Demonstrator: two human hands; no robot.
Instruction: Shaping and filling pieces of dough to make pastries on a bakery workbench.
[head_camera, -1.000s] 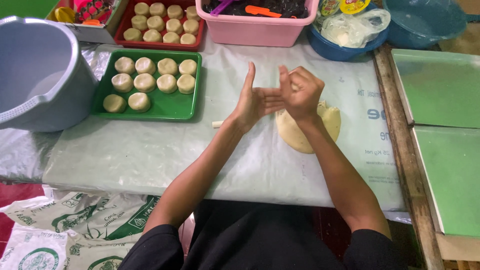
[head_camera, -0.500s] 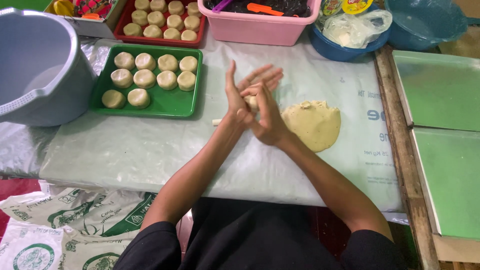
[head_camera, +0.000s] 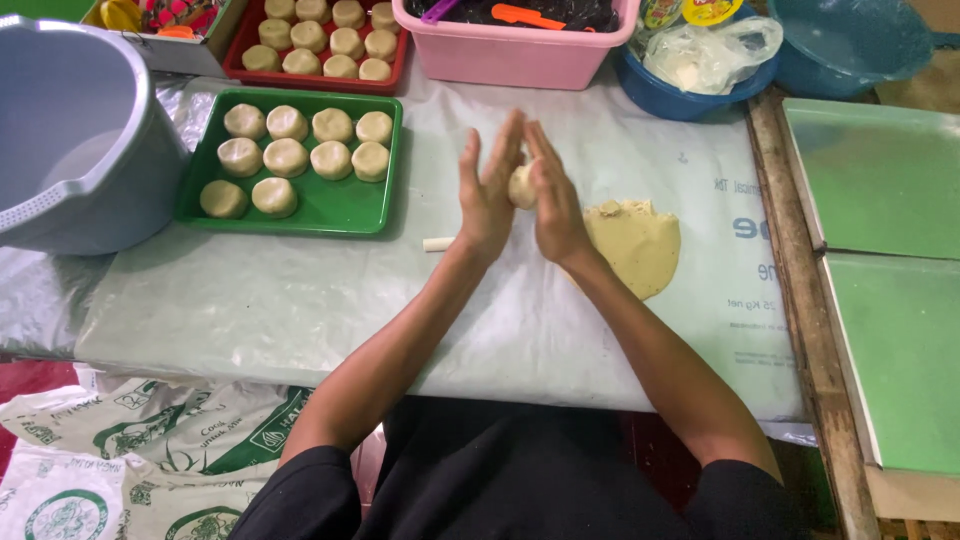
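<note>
My left hand (head_camera: 487, 190) and my right hand (head_camera: 551, 195) stand upright, palms facing each other, with a small ball of pale dough (head_camera: 521, 186) pressed between them above the table. Just right of my hands a flattened sheet of yellowish dough (head_camera: 632, 245) lies on the plastic table cover. A green tray (head_camera: 330, 205) to the left holds several round dough pieces (head_camera: 287, 157). A small white stub (head_camera: 438, 243) lies on the cover under my left wrist.
A grey bucket (head_camera: 70, 140) stands at far left. At the back are a red tray of dough rounds (head_camera: 320, 45), a pink tub (head_camera: 510, 55) and a blue bowl with plastic bags (head_camera: 690, 75). Two green boards (head_camera: 885, 270) lie at right.
My hands have gone from crossed and rubbing over each other to upright and parallel, moving left off the flat dough sheet; the dough ball now shows between the palms.
</note>
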